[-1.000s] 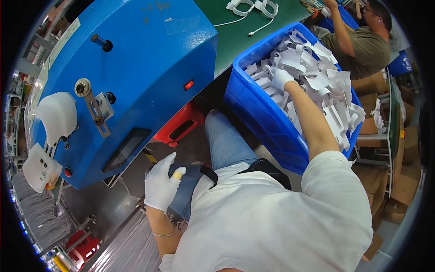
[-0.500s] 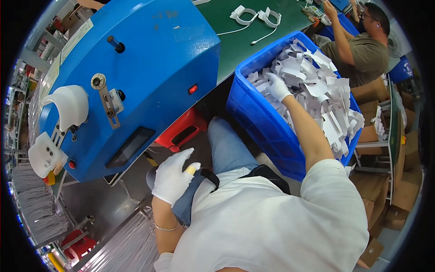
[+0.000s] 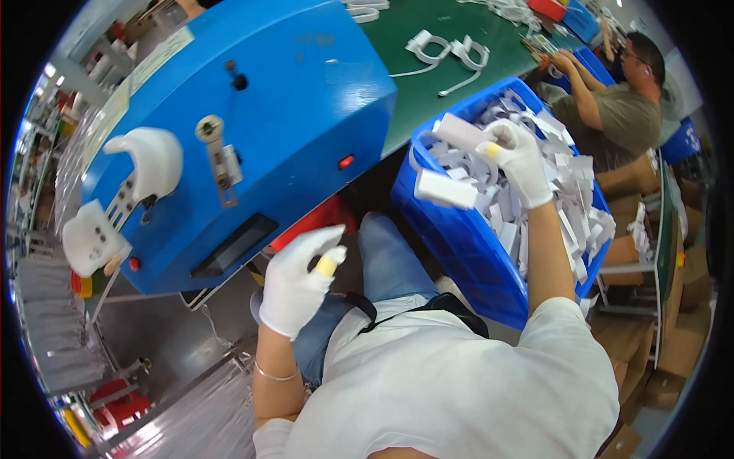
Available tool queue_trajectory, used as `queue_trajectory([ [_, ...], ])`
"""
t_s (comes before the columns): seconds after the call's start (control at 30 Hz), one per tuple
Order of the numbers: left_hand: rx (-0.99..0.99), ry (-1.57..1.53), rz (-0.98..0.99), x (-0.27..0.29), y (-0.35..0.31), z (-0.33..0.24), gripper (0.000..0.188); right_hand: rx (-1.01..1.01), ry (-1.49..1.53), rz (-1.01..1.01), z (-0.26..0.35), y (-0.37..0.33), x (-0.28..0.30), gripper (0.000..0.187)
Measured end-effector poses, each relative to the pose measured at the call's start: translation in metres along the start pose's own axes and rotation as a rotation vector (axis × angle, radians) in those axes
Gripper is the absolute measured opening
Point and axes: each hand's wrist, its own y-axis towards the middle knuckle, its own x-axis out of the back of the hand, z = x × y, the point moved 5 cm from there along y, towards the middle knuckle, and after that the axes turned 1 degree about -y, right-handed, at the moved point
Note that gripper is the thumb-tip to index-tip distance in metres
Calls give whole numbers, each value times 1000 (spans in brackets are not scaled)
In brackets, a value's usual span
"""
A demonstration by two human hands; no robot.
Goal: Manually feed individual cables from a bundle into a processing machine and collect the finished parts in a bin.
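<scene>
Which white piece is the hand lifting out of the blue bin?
The long white piece held by the right hand: it is raised above the bin, while the others lie heaped inside.

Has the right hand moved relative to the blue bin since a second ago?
Yes. The right hand has lifted out of the white parts, toward the blue bin's near-left wall, holding a white part above the pile.

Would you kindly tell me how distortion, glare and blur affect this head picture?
Head view: fisheye bends the blue machine edges, black corners ring the frame; glare whitens the metal surface lower left; right hand and white strip stay fairly sharp.
</scene>
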Motion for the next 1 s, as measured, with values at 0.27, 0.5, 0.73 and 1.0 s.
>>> queue_trajectory([
  [0.27, -354, 10, -444, 47, -10, -101, 42, 625, -81, 328, 168, -23, -103, 18],
  [0.5, -356, 234, -1020, 164, -55, -126, 22, 917, 83, 302, 244, 0, -188, 21],
  [0.73, -258, 257, -1004, 212, -40, -109, 22, 750, 288, 430, 238, 17, -236, 29],
  [1.0, -214, -2, -935, 214, -30, -76, 25, 531, 238, 573, 228, 32, -249, 33],
])
